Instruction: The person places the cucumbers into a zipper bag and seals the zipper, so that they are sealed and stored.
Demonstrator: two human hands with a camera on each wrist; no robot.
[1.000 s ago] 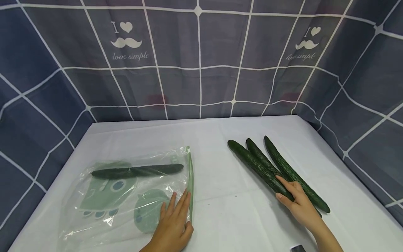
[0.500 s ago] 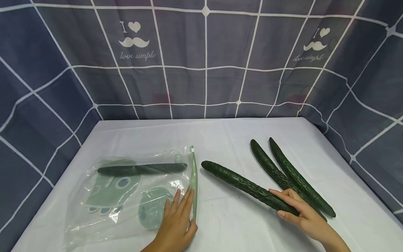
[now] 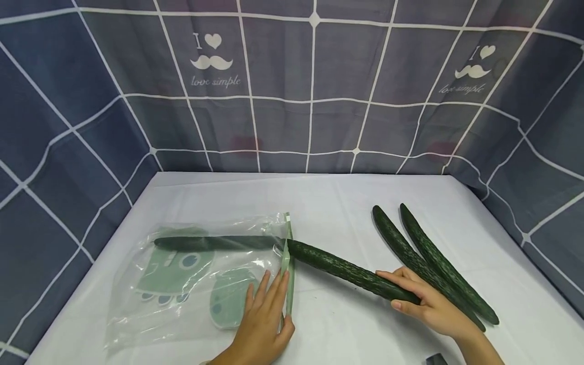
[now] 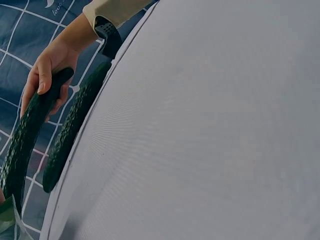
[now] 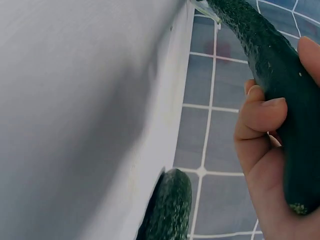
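Observation:
My right hand (image 3: 429, 304) grips a long dark green cucumber (image 3: 347, 266) near its lower right end, thumb on one side and fingers on the other. The cucumber's far tip is at the green zip edge (image 3: 290, 284) of a clear zip bag (image 3: 182, 324). Another cucumber (image 3: 219, 243) lies inside the bag, along its upper part. My left hand (image 3: 262, 324) rests on the bag beside its opening, fingers extended. In the right wrist view the held cucumber (image 5: 280, 75) shows its end against the palm.
Two more cucumbers lie side by side at the right, the nearer cucumber (image 3: 406, 253) and the outer cucumber (image 3: 442, 258). A white cloth (image 3: 337, 203) covers the table. A checked curtain (image 3: 283, 121) encloses the back and sides.
My right hand has lifted one cucumber away from the other two and brought it left, its tip now at the bag's opening. My left hand stays on the bag. The head view has shifted slightly.

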